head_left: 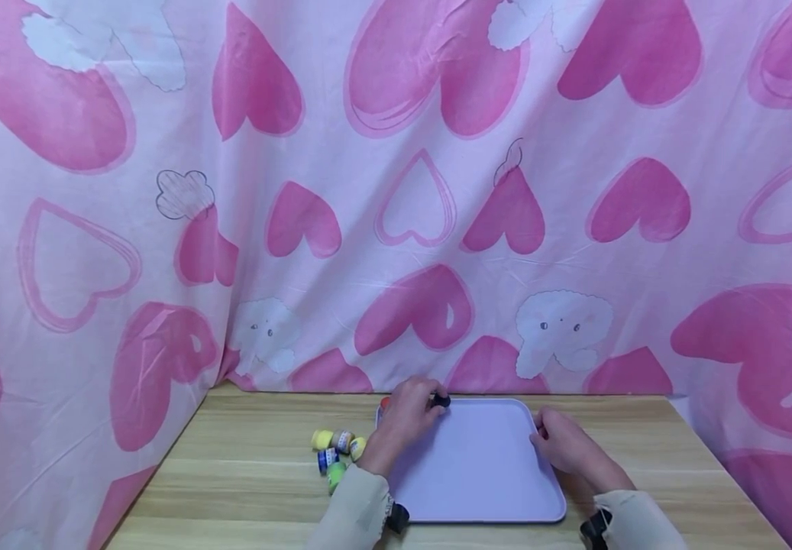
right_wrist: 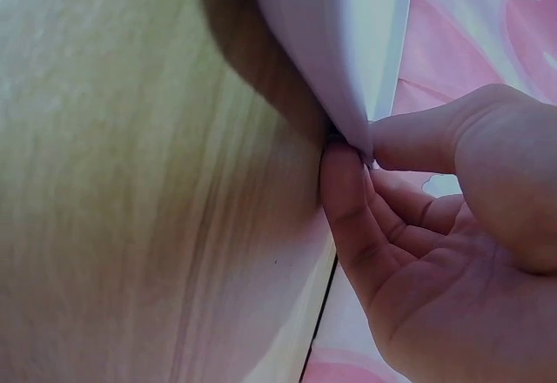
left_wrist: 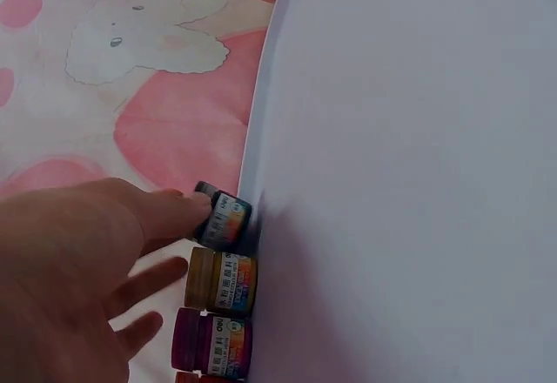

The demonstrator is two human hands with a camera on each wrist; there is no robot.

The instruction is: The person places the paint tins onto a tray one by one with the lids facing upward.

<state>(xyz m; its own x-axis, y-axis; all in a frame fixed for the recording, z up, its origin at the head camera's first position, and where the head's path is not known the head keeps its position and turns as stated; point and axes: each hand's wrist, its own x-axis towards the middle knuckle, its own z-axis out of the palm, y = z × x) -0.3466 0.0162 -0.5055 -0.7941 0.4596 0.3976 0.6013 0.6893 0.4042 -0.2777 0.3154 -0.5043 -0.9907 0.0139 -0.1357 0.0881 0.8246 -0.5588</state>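
Note:
My left hand point(head_left: 405, 416) is over the far left part of a pale purple tray point(head_left: 478, 466). Thumb and finger pinch a dark-lidded paint jar point(left_wrist: 223, 219) by its cap, at the tray's far rim. Beside it in the left wrist view, an ochre paint jar point(left_wrist: 223, 280), a purple paint jar point(left_wrist: 212, 344) and a red paint jar point(left_wrist: 207, 378) line up along that rim. At the tray's right edge my right hand point(head_left: 567, 443) pinches the rim between thumb and index finger, as the right wrist view shows up close.
Left of the tray several small paint jars lie together on the wooden table point(head_left: 244, 458), among them a blue jar point(head_left: 328, 460) and a green jar point(head_left: 336, 477). A pink heart-patterned curtain point(head_left: 396, 191) hangs behind the table and along its sides.

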